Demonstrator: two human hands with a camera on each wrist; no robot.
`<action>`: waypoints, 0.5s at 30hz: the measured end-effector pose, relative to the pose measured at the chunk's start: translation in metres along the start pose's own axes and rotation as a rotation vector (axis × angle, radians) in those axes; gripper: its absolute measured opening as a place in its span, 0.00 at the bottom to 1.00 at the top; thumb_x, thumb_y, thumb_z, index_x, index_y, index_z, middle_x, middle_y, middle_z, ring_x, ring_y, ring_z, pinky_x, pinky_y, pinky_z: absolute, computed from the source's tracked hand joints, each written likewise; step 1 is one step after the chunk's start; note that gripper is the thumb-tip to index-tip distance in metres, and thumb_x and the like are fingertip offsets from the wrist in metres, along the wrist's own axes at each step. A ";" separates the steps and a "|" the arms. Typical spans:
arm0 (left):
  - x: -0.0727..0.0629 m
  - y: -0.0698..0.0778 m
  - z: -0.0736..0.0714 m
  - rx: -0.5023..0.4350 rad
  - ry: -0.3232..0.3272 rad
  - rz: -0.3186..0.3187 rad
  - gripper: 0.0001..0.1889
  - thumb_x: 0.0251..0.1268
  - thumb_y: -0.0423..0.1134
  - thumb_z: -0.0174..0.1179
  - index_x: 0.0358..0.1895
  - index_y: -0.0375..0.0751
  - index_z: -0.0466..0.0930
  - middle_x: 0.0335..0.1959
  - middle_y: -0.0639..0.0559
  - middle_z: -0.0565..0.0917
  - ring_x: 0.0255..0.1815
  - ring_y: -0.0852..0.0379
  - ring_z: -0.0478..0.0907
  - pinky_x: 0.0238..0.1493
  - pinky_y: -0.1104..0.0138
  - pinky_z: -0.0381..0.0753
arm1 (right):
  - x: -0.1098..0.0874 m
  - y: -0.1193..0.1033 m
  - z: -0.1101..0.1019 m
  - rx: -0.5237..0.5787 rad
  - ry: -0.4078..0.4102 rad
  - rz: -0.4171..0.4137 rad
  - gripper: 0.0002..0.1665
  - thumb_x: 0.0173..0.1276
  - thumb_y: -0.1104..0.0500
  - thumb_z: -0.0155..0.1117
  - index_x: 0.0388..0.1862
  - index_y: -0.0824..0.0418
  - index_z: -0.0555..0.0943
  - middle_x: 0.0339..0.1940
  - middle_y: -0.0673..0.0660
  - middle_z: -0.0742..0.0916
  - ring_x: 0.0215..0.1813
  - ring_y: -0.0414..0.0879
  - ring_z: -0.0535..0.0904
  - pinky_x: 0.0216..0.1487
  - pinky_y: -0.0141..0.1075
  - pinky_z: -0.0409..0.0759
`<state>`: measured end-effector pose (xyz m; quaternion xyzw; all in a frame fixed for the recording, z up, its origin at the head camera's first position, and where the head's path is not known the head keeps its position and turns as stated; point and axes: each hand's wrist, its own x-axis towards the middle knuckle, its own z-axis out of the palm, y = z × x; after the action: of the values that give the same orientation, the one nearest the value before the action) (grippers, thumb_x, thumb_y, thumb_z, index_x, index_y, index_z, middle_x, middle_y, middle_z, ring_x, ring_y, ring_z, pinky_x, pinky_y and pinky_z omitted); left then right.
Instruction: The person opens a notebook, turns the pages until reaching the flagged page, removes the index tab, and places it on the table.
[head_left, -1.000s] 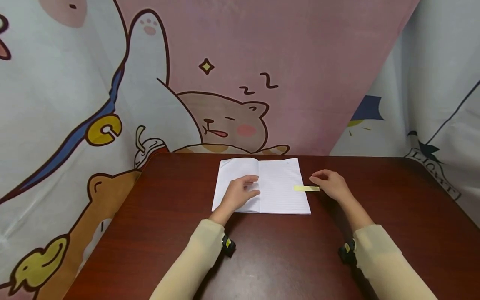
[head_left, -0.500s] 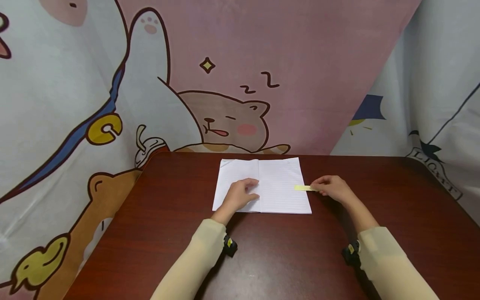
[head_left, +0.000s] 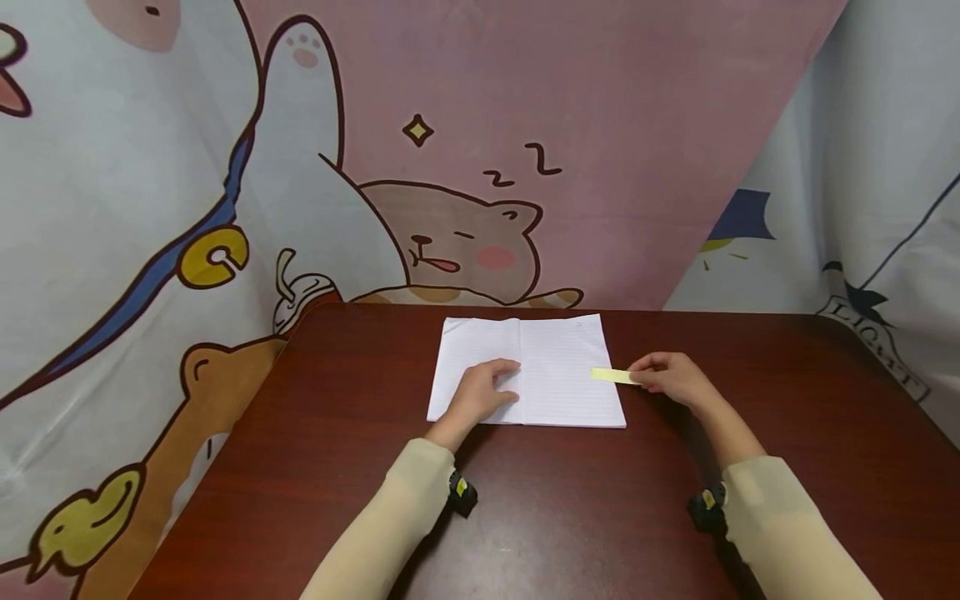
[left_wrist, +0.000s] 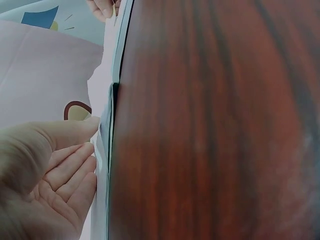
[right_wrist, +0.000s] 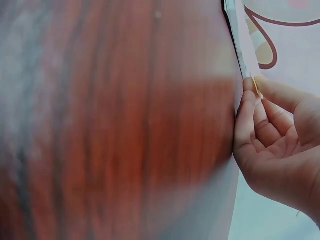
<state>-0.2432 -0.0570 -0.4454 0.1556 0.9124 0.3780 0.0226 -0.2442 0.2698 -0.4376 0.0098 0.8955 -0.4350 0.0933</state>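
An open notebook with white lined pages lies near the table's far edge. Across its right edge reaches a pale yellow paper strip, its left part over the right page. My right hand pinches the strip's right end between thumb and fingers, beside the notebook; the right wrist view shows the strip's edge in that pinch. On the left page rests my left hand, fingers relaxed and slightly bent, thumb apart. In the left wrist view its fingertips touch the page and hold nothing.
The dark red-brown wooden table extends in front of the notebook and to both sides. Behind it hangs a cloth backdrop with cartoon animals. Each sleeve cuff has a small black wrist camera.
My right hand has come down to the yellow strip and taken its right end, which lay free a second ago. The strip now tilts slightly. My left hand stays on the left page.
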 end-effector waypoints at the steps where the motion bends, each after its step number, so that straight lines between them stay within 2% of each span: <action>1: 0.000 0.000 0.000 0.001 -0.002 -0.001 0.24 0.56 0.31 0.72 0.59 0.40 0.82 0.59 0.45 0.85 0.61 0.47 0.80 0.63 0.56 0.77 | 0.000 0.000 -0.001 0.011 -0.005 -0.001 0.18 0.71 0.59 0.64 0.51 0.73 0.81 0.36 0.54 0.86 0.36 0.42 0.77 0.37 0.29 0.80; 8: 0.001 -0.001 0.001 0.026 -0.009 -0.010 0.24 0.57 0.32 0.72 0.59 0.41 0.82 0.59 0.46 0.84 0.61 0.48 0.79 0.64 0.57 0.76 | -0.004 0.004 -0.010 0.046 -0.024 -0.003 0.20 0.72 0.59 0.64 0.52 0.76 0.79 0.37 0.55 0.86 0.35 0.39 0.78 0.37 0.28 0.82; 15: 0.001 -0.001 0.001 0.028 -0.009 -0.011 0.24 0.57 0.32 0.72 0.60 0.41 0.82 0.60 0.46 0.84 0.63 0.48 0.78 0.64 0.56 0.76 | -0.004 0.015 -0.024 0.047 0.014 -0.002 0.24 0.73 0.56 0.62 0.55 0.78 0.78 0.35 0.50 0.85 0.35 0.37 0.79 0.38 0.28 0.82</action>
<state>-0.2445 -0.0562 -0.4467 0.1525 0.9182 0.3645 0.0268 -0.2427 0.2983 -0.4344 0.0143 0.8856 -0.4560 0.0864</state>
